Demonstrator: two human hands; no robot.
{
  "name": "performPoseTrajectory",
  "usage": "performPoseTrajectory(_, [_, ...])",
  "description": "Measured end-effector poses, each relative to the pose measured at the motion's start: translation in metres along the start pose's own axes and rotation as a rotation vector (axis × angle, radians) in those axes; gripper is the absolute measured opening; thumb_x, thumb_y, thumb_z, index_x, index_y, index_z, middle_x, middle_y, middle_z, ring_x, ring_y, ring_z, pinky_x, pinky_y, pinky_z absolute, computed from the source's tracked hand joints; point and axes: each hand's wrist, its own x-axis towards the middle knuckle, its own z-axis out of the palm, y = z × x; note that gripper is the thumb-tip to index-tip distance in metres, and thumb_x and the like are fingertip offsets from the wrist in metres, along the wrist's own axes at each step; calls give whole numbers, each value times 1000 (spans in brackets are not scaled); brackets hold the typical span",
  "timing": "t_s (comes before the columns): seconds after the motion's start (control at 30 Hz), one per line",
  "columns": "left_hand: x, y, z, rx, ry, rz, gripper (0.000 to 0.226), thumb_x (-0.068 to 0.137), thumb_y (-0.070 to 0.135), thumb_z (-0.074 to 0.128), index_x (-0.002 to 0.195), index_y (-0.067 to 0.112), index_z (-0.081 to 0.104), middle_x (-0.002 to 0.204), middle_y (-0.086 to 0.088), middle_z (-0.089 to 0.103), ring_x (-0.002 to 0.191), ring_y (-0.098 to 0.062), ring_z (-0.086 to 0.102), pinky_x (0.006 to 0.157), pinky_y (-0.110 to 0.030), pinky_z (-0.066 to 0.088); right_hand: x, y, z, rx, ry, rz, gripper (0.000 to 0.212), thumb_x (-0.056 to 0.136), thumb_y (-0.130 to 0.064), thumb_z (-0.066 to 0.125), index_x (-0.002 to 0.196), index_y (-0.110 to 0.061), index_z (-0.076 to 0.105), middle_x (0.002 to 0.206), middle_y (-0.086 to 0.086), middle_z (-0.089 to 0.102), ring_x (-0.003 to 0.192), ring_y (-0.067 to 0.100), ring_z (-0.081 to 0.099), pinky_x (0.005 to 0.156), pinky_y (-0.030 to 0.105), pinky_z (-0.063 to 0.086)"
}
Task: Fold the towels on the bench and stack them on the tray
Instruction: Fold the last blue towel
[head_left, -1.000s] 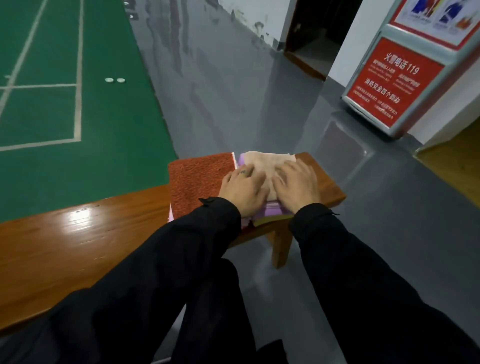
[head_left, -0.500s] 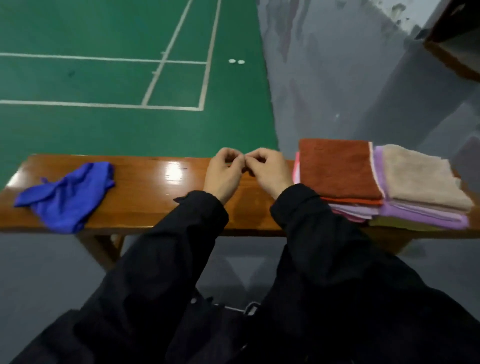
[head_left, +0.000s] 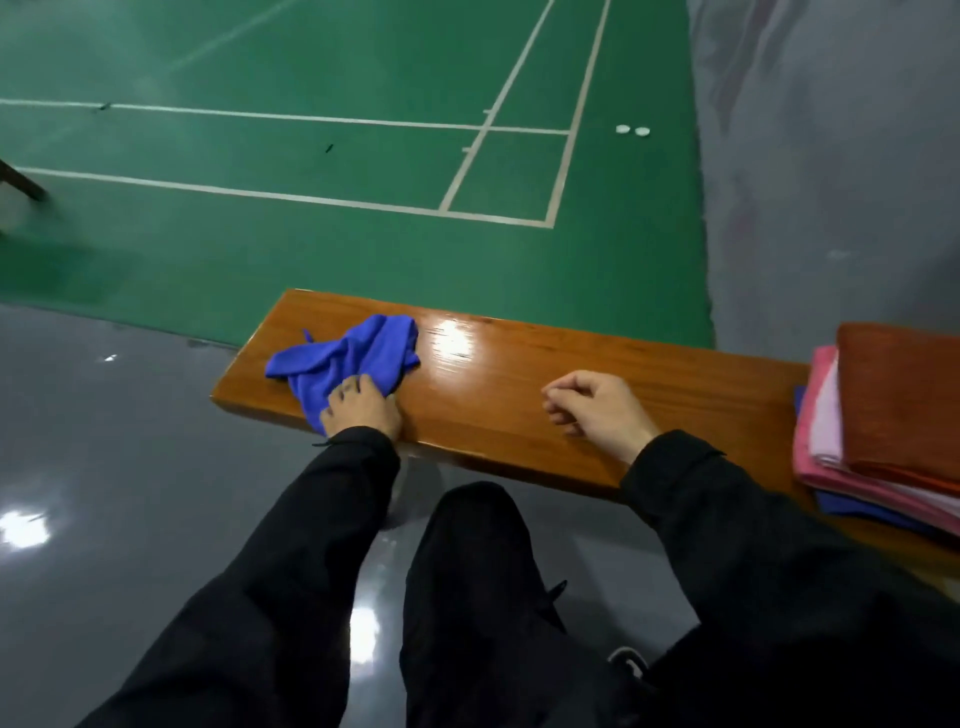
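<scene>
Head view, looking down past your black sleeves: your left hand (head_left: 361, 408) lies on the near corner of the crumpled blue towel (head_left: 347, 358), fingers bent down into the cloth, though whether they have pinched it or only press on it you cannot tell from this angle. That towel sits unfolded near the left end of the wooden bench (head_left: 519, 395), bunched into loose ridges, with one flap trailing toward the bench's left edge.

Your right hand (head_left: 597, 408) hovers or rests over bare wood near the middle of the bench, well apart from the blue towel. Its fingers are loosely curled toward the palm and hold nothing.

At the right edge of the frame you have the stack of folded towels (head_left: 893, 431): a rust-orange one on top, pink and pale layers beneath, and a blue layer showing at the bottom. The tray under them is not visible.

Beyond the bench lies a green court floor (head_left: 363, 234) with white lines, and two small white discs (head_left: 632, 130) sit near its right border.
</scene>
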Motion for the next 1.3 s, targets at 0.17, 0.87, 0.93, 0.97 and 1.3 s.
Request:
performPoseTrajectory(0.17, [10,-6,-6,0,63,158,19,98,13,48,111,1,56,116,-26,61,106,-45,58,90,-50,45,-7,3,-12,-3,-37,59,11,102,-18,62,104,-13,71,99,6,74,84,16,67,77,35,54])
performPoseTrajectory(0.87, [-140,178,-76,-1510,-1051,188,40,96,29,51,109,-6,65,101,-22,70,87,-28,70,84,-36,56,-62,-12,-75,-105,191,-633,33,93,-27,72,125,-25,64,115,-8,72,108,11,69,95,31,55])
performPoseTrajectory(0.93, [-144,183,-76,-1485,-1032,199,39,93,31,58,106,-5,65,102,-24,68,88,-29,68,85,-36,54,-70,-11,-76,-121,231,-650,36,92,-35,72,126,-28,63,109,-11,73,102,6,70,89,25,56])
performPoseTrajectory(0.97, [-144,184,-74,-1483,-1017,208,39,92,30,61,107,-6,64,104,-25,67,92,-31,65,88,-38,52,-72,-9,-76,-122,277,-654,34,93,-35,71,126,-27,66,106,-11,74,100,5,70,87,25,57])
performPoseTrajectory(1.3, [-113,181,-66,-724,-518,575,36,89,36,55,87,3,69,83,-12,66,78,-21,58,80,-37,47,-59,-10,-87,162,280,-355,23,104,-16,53,84,-19,64,70,-13,60,67,8,51,66,31,42])
